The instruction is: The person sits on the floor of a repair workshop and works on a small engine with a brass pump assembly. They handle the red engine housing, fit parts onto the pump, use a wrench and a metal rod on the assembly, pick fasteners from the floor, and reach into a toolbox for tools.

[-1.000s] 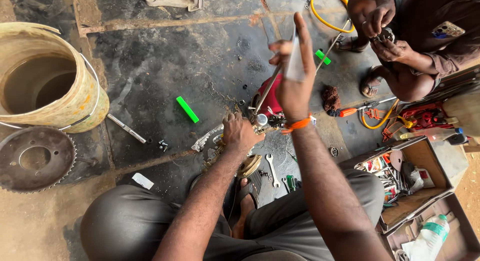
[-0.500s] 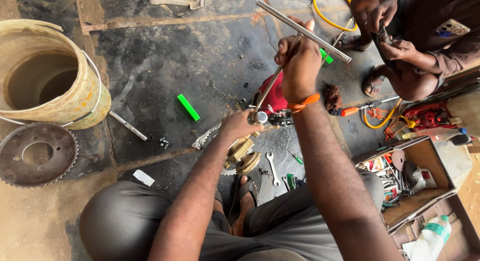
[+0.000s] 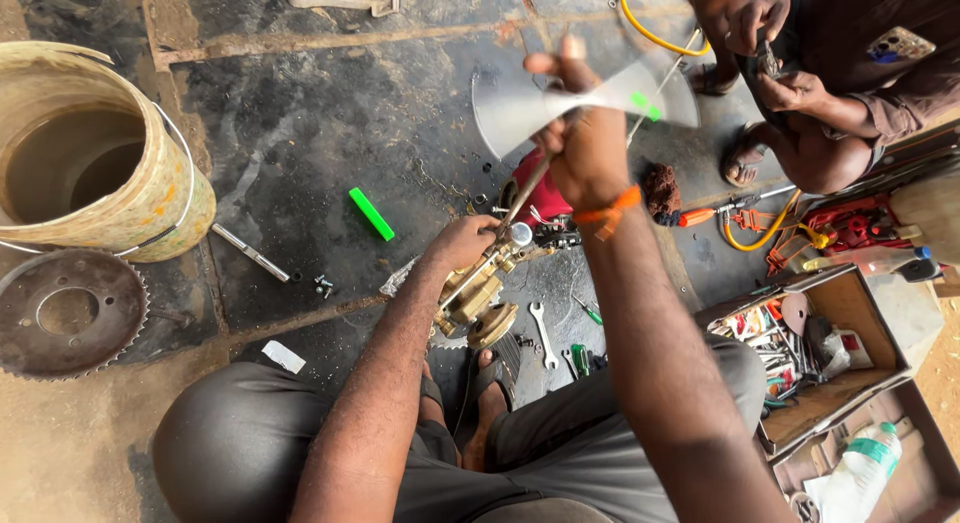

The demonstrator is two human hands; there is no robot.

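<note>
My left hand (image 3: pixel 462 245) grips a brass pump-like metal part (image 3: pixel 478 301) held over the floor between my knees. My right hand (image 3: pixel 585 143), with an orange band at the wrist, is closed on the handle of a T-shaped wrench (image 3: pixel 527 196). The crossbar spins and shows only as a blurred grey fan above my fist. The wrench's shaft runs down to a silver socket on top of the brass part. A red machine piece (image 3: pixel 540 195) lies just behind the shaft on the dark, oily concrete.
A worn yellow bucket (image 3: pixel 160 198) and a toothed sprocket (image 3: pixel 70 313) sit at left. A green stick (image 3: pixel 371 214), a rod, small bolts and spanners (image 3: pixel 543 335) lie nearby. An open toolbox (image 3: pixel 830 353) stands right. Another person (image 3: pixel 810 73) squats top right handling a small part.
The wrench crossbar has kept turning in my right hand, from a clear diagonal bar to a blurred sweep. My left hand stays on the brass part.
</note>
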